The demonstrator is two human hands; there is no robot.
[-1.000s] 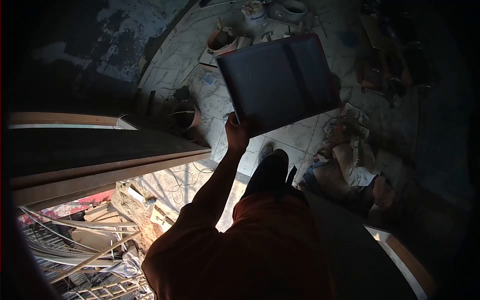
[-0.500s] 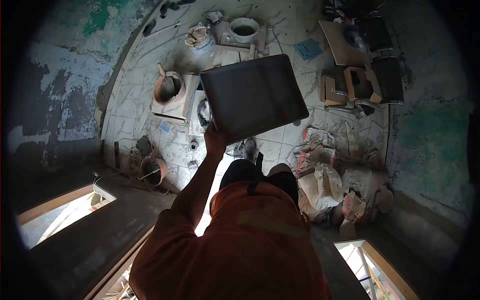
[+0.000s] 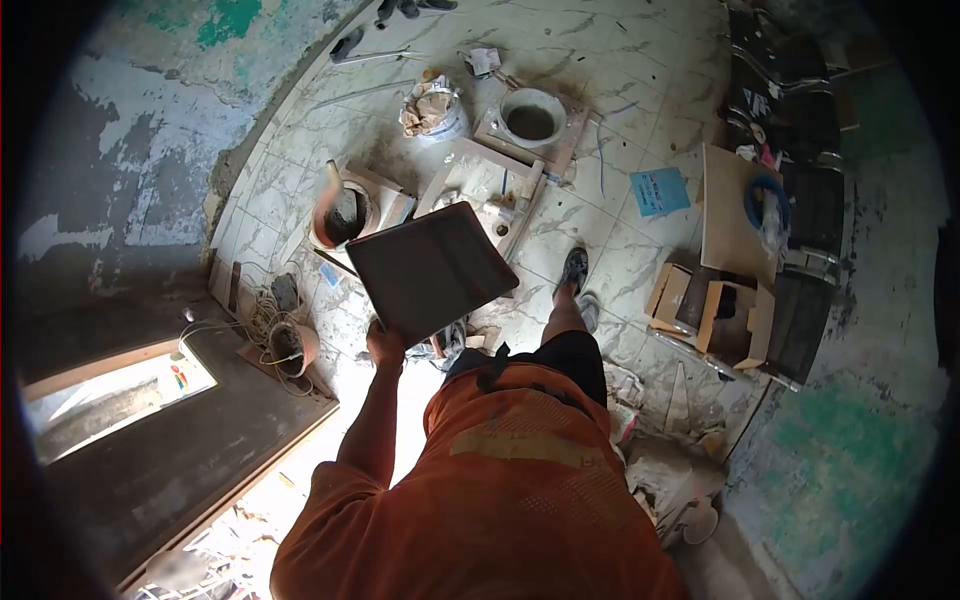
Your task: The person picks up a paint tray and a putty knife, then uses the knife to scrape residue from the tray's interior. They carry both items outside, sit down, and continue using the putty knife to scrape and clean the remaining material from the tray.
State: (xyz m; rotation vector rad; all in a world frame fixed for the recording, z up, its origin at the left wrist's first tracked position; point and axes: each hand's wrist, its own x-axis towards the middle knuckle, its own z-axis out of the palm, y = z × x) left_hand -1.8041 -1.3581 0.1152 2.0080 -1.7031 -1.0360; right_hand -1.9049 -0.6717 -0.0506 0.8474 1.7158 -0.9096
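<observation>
My left hand [image 3: 385, 345] grips the near left corner of a dark, flat rectangular panel [image 3: 432, 270], held out in front of my body above the floor. The panel is tilted and covers part of the floor boards behind it. Past its far left edge stands a round bucket [image 3: 342, 215] with grey material and a tool handle in it. My right hand does not show.
A white sack [image 3: 435, 108] and a pale basin [image 3: 532, 118] stand farther off. Cardboard boxes [image 3: 733, 322], a leaning board [image 3: 735, 215] and dark chairs [image 3: 808, 310] line the right. Sacks [image 3: 670, 475] lie near right; a cabled bucket [image 3: 292, 345] stands left.
The panel and my left hand have moved left and a little down in the view. The view has turned, and a leg and foot now show stretched forward on the floor.
</observation>
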